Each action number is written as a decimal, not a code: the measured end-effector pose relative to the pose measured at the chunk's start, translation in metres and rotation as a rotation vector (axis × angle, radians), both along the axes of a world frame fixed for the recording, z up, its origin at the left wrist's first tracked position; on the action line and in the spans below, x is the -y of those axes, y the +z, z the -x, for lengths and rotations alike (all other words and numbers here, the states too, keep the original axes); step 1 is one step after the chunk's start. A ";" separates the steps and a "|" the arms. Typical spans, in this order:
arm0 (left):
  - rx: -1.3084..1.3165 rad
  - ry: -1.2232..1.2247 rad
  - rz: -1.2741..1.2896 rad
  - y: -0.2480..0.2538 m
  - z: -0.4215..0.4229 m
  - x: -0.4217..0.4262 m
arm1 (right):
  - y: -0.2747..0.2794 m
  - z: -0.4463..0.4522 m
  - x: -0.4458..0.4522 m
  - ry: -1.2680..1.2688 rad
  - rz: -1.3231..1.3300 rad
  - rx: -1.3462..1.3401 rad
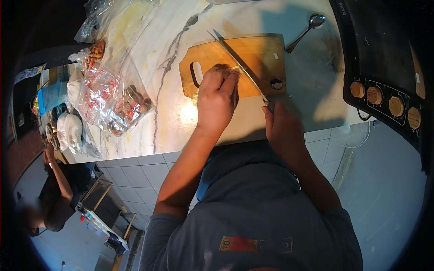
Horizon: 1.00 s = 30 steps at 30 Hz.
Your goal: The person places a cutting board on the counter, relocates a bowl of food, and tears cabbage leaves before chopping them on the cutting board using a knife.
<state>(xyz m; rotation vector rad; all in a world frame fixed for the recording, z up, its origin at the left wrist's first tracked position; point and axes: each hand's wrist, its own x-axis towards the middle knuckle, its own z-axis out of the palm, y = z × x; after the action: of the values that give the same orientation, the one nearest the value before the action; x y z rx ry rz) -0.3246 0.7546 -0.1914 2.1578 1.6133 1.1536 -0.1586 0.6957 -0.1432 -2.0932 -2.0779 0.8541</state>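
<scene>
A wooden cutting board [264, 58] with a slot handle lies on the marble-patterned counter. My right hand [284, 128] is closed round the handle of a long kitchen knife [244, 67], whose blade slants across the board toward the far left. My left hand [217, 97] rests on the board with its fingers curled and pressed together on a small pale yellow piece of food [236, 69], right beside the blade. Its exact kind does not show. Some pale yellow bits [195, 98] lie by the board's left edge, partly behind my left hand.
Right of the board lies a metal spoon [316, 21]. A black stove [379, 97] with wooden knobs borders the counter's right side. Clear plastic bags [110, 97] with red and brown contents cover the left. Another person [58, 185] is at the far left, with hands near the counter's end.
</scene>
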 end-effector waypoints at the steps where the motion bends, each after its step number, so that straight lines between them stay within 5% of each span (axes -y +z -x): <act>1: 0.012 0.000 -0.010 -0.001 0.000 0.000 | 0.001 0.000 -0.001 0.006 -0.003 0.021; 20: 0.011 -0.034 0.022 -0.001 0.003 0.002 | -0.009 -0.001 -0.006 -0.017 0.079 0.131; 30: 0.011 -0.016 0.028 0.007 0.006 0.004 | -0.003 0.005 -0.005 0.013 -0.061 -0.095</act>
<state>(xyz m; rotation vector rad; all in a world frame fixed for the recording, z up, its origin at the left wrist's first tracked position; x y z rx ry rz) -0.3307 0.7507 -0.1840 2.1395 1.5945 1.1296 -0.1640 0.7009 -0.1465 -1.9709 -2.0458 0.8625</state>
